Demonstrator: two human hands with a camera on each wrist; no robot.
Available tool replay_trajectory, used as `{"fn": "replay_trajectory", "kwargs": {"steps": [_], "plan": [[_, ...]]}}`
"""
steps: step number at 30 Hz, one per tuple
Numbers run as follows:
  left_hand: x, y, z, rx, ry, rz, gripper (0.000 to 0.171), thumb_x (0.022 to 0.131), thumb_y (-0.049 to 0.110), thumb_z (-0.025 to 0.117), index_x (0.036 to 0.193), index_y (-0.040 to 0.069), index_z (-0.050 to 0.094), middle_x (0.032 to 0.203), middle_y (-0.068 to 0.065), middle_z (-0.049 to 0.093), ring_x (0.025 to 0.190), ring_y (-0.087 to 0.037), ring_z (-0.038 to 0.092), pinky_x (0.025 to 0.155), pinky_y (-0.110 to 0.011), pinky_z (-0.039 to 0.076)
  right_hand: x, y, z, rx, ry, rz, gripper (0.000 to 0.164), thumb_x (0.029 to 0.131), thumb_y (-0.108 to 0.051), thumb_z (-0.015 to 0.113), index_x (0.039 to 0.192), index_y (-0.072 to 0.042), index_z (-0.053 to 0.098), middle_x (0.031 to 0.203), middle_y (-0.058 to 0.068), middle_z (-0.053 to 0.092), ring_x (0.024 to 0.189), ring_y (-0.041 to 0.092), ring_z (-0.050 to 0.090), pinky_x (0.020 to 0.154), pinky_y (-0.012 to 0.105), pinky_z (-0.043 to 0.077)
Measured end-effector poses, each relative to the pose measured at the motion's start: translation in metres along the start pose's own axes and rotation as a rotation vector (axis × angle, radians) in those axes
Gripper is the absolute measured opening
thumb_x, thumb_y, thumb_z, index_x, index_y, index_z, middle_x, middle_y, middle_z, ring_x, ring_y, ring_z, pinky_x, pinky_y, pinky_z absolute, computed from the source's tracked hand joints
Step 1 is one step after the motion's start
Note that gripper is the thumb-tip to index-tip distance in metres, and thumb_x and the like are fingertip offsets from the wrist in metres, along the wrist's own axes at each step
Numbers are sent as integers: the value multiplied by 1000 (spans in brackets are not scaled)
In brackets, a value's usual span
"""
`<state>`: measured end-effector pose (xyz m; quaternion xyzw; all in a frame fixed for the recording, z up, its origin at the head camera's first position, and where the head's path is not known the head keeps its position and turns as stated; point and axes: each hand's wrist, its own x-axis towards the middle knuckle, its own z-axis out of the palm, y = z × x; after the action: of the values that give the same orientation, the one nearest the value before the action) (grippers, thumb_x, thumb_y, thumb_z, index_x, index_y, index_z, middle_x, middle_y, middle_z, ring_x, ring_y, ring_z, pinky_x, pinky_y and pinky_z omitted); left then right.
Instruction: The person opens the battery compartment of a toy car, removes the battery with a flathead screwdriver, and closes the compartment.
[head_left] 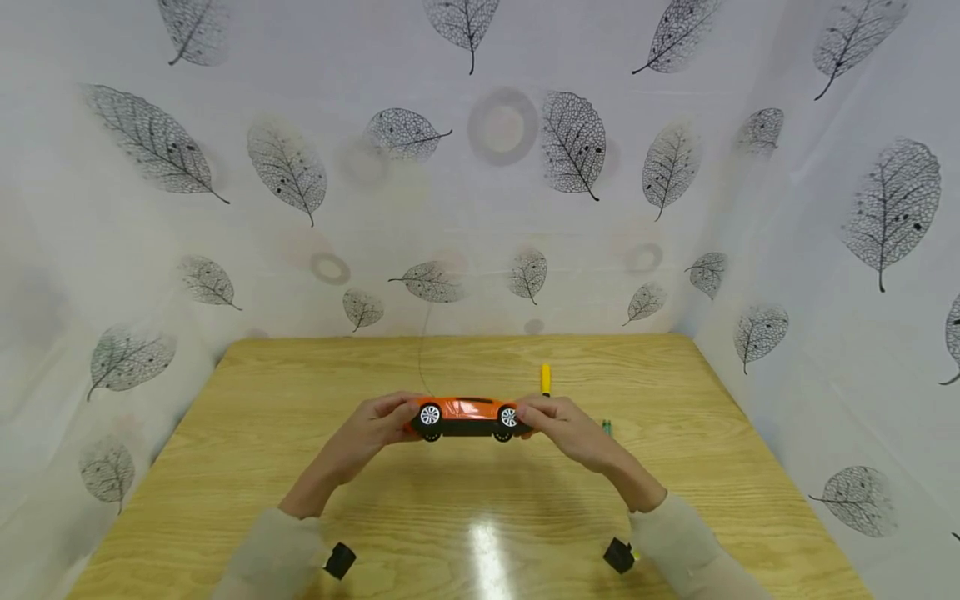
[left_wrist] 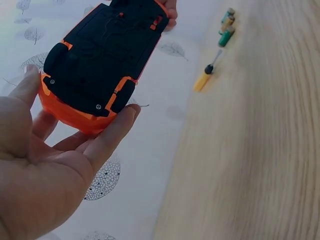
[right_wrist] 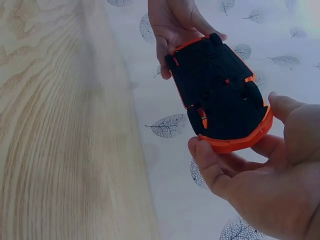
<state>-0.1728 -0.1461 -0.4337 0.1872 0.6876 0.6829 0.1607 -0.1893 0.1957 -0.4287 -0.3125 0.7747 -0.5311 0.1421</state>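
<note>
An orange toy car (head_left: 468,410) with a black underside and silver wheels is held up over the table, side-on in the head view. My left hand (head_left: 380,425) grips one end of it between thumb and fingers. The other end is pinched by my right hand (head_left: 564,425). In the left wrist view the car's black base (left_wrist: 100,55) faces the camera, with small screws near the orange bumper held by the left fingers. The right wrist view also shows the underside (right_wrist: 220,90), the right fingers spread around the orange end.
A screwdriver (left_wrist: 204,79) with a yellow handle lies on the wooden table (head_left: 300,375) behind the right hand. Several small green batteries (left_wrist: 226,36) lie near it. A white leaf-patterned cloth (head_left: 480,192) stands behind and along both sides of the table.
</note>
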Motion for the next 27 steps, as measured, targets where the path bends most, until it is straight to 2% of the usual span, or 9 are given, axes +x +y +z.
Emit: {"fn": "replay_trajectory", "kwargs": {"steps": [3, 6, 8, 10, 13, 14, 17, 20, 27], "plan": [[0, 2, -4, 84, -5, 9, 48, 110, 26, 54, 143, -9, 55, 136, -26, 59, 115, -28, 67, 103, -45, 52, 0, 0, -1, 5, -25, -9, 33, 113, -21, 46, 133, -5, 67, 126, 10, 66, 107, 37, 62, 93, 43, 55], [-1, 6, -7, 179, -13, 19, 45, 109, 26, 56, 144, -2, 58, 135, -23, 63, 115, -24, 67, 103, -39, 53, -1, 0, -3, -28, -31, -26, 33, 112, -20, 47, 139, -8, 64, 132, 8, 63, 108, 32, 60, 93, 40, 54], [-1, 9, -9, 245, -19, 19, 45, 108, 27, 58, 145, 1, 59, 132, -22, 65, 104, -19, 68, 92, -32, 55, -1, 0, -3, -68, -31, -49, 32, 112, -19, 49, 138, -9, 64, 133, 8, 62, 107, 26, 58, 91, 35, 52], [-1, 11, -11, 315, -17, 13, 45, 106, 27, 61, 144, 3, 60, 129, -21, 67, 90, -14, 62, 78, -27, 50, -1, 1, -4, -99, -30, -77, 32, 111, -17, 50, 139, -8, 63, 138, 10, 59, 111, 25, 56, 91, 33, 51], [0, 13, -13, 389, -18, 10, 48, 103, 27, 66, 144, 3, 60, 132, -22, 66, 85, -15, 56, 71, -26, 43, -1, 2, -4, -120, -40, -102, 34, 110, -14, 53, 141, -3, 61, 146, 17, 53, 120, 28, 54, 94, 32, 52], [0, 13, -13, 400, -20, 8, 49, 102, 27, 67, 145, 3, 59, 133, -23, 65, 86, -16, 56, 72, -24, 45, -1, 2, -3, -126, -43, -105, 35, 109, -13, 53, 141, -2, 60, 147, 20, 51, 121, 29, 55, 93, 31, 53], [1, 14, -16, 393, -40, 16, 55, 101, 25, 70, 147, -1, 55, 146, -24, 55, 109, -22, 64, 87, -24, 52, -1, 3, -2, -137, -44, -103, 38, 108, -14, 56, 143, 0, 58, 151, 23, 46, 121, 31, 55, 92, 30, 54], [1, 13, -17, 370, -64, 22, 62, 100, 25, 70, 150, -4, 48, 152, -25, 49, 122, -29, 63, 96, -26, 54, 0, 3, -2, -146, -26, -112, 38, 106, -14, 59, 142, 0, 59, 151, 24, 46, 117, 30, 59, 91, 33, 56], [3, 10, -18, 339, -93, 38, 68, 99, 21, 73, 153, -6, 43, 152, -28, 47, 129, -35, 59, 97, -26, 54, 1, 0, -2, -152, 17, -86, 50, 101, -14, 69, 145, 6, 54, 142, 18, 58, 113, 27, 62, 98, 45, 53]]}}
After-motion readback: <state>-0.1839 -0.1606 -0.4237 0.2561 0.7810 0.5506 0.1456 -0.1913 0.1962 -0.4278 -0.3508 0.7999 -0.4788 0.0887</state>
